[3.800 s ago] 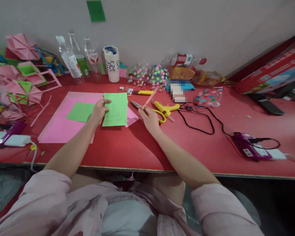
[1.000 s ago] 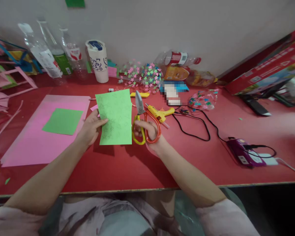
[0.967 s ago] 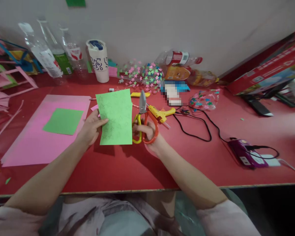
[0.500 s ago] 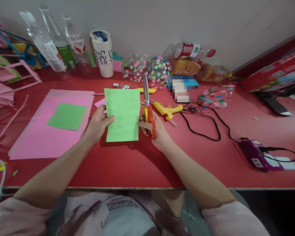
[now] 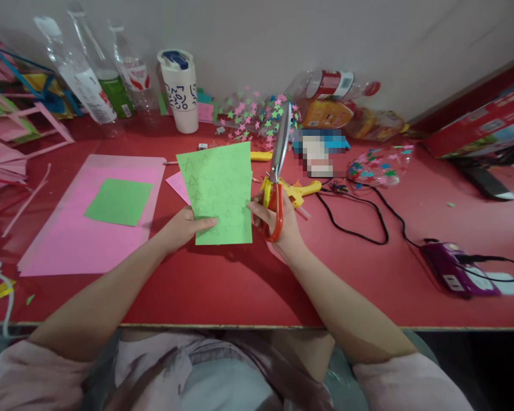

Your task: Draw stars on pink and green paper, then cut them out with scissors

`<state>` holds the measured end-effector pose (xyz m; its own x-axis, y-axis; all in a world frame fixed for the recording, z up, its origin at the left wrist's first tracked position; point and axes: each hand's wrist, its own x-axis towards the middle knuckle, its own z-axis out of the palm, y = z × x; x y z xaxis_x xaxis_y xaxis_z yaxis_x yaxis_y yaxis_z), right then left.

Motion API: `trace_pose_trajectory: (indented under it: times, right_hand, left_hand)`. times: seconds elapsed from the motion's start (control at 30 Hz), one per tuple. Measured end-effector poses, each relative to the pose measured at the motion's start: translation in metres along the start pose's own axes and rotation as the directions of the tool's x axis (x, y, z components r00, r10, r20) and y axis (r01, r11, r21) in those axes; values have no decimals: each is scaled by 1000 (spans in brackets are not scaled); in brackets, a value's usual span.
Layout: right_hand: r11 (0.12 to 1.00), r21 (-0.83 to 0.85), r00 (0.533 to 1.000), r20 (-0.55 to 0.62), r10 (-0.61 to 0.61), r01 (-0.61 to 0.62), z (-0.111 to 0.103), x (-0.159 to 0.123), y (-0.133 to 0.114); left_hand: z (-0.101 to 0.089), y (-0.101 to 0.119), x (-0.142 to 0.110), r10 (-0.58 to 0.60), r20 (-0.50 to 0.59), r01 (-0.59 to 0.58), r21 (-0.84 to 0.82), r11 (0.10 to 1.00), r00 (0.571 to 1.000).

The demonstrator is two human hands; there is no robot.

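Observation:
A green paper sheet (image 5: 220, 188) marked with faint pencilled stars is held up above the red table. My left hand (image 5: 182, 229) pinches its lower left part, thumb on the front and fingers hidden behind. In my right hand (image 5: 285, 225) are scissors (image 5: 277, 188) with red and yellow handles, their blades together and pointing up. The right thumb and fingertips also touch the sheet's right edge. Behind the scissors lies a yellow glue gun (image 5: 300, 193). A pink paper piece (image 5: 177, 187) shows partly behind the sheet.
Pink sheets (image 5: 68, 240) with a green square (image 5: 120, 201) on top lie at left. A white tumbler (image 5: 179, 94) and plastic bottles (image 5: 88, 85) line the wall. Star-filled clear containers (image 5: 381, 165) are behind and right. A black cord leads to a purple power strip (image 5: 458, 268).
The green sheet has tilted and shifted right, so its pencilled stars show more clearly. My right hand and the scissors have moved a little right. The left thumb reaches further across the sheet, lower down.

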<state>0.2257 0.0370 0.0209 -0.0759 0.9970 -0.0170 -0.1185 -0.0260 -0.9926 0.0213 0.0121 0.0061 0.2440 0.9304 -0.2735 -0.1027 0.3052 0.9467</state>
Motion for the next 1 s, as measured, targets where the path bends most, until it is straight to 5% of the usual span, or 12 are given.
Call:
trace_pose_trajectory:
  times: [0.23, 0.4, 0.5, 0.63, 0.7, 0.8, 1.0]
  right_hand:
    - [997, 25, 996, 49, 76, -77, 6, -5, 2]
    - [999, 10, 998, 26, 49, -50, 5, -2, 7]
    - [999, -5, 999, 9, 47, -47, -2, 3, 4]
    - [998, -63, 1000, 4, 9, -9, -8, 7, -6]
    - [995, -76, 998, -29, -63, 61, -9, 7, -10]
    - [988, -114, 992, -59, -114, 106, -11, 6, -16]
    - [986, -164, 997, 73, 38, -26, -9, 3, -11]
  left_hand:
    - [5, 0, 4, 129, -105, -140, -106, 985, 986]
    - [5, 0, 3, 111, -93, -122, -118, 986, 989]
    - [-4, 2, -2, 59, 30, -57, -61, 997, 998]
    - [-9, 4, -7, -110, 172, 70, 223, 972, 979]
    - [-7, 4, -6, -127, 141, 78, 314, 946, 982]
    - [-5, 6, 1, 19, 70, -36, 258, 966, 997]
    - [-10, 9, 13, 265, -240, -265, 33, 964, 934]
